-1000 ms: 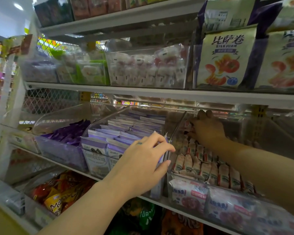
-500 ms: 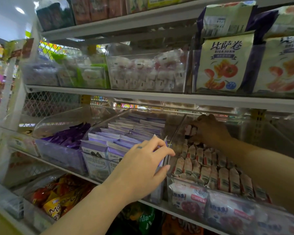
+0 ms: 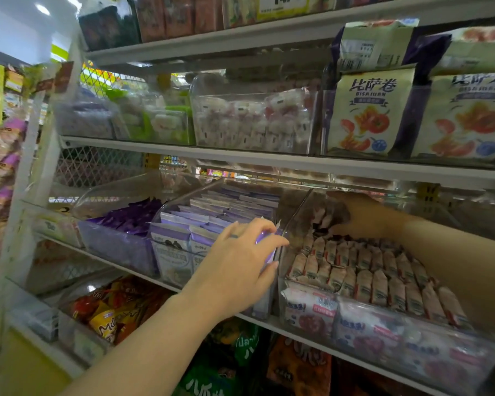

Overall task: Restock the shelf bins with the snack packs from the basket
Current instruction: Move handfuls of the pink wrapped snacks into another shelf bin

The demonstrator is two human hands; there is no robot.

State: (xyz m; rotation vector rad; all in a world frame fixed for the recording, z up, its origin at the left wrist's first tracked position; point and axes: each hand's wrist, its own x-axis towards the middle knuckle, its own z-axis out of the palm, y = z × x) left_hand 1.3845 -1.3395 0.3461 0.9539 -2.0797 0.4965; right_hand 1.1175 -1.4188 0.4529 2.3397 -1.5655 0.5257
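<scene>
My right hand [image 3: 366, 217] reaches deep into the clear bin [image 3: 306, 307] on the right of the middle shelf. It grips a few small red-and-white snack packs [image 3: 323, 221] just above the back of the rows of like packs [image 3: 369, 278] that fill the bin. My left hand [image 3: 237, 264] holds the front right corner of the neighbouring clear bin [image 3: 169, 261], thumb on the outside and fingers over the rim. That bin is packed with pale purple packs [image 3: 212, 212]. The basket is out of sight.
A bin of dark purple packs [image 3: 126, 221] stands further left. The shelf above [image 3: 269, 160] hangs low over the bins and carries clear boxes of white sweets [image 3: 252, 124] and large pizza-roll bags [image 3: 366, 112]. Below lie orange and green snack bags [image 3: 112, 312].
My right hand has curled down round the small packs at the back of the right bin. My left hand has kept its hold on the purple bin's corner.
</scene>
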